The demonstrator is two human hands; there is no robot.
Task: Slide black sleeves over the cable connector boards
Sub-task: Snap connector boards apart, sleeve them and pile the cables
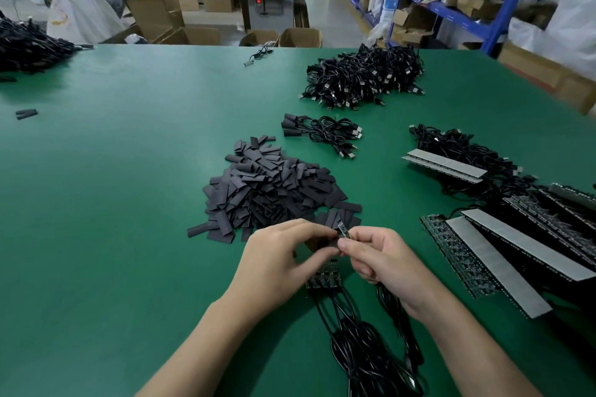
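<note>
Cables [364, 354] are trailing nearest; left hand [277, 264] is pinching 1 sleeve [325, 243], right hand [383, 255] gripping 1 board [343, 230]; pile [267, 190] is waiting, job seemingly mostly unfinished.

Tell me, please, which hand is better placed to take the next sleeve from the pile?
Probably the left hand: it sits just before the sleeve pile, while the right hand pinches the connector board.

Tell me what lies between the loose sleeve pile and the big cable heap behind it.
In the head view, a small bundle of cables with sleeved ends lies between the sleeve pile and the cable heap.
</note>
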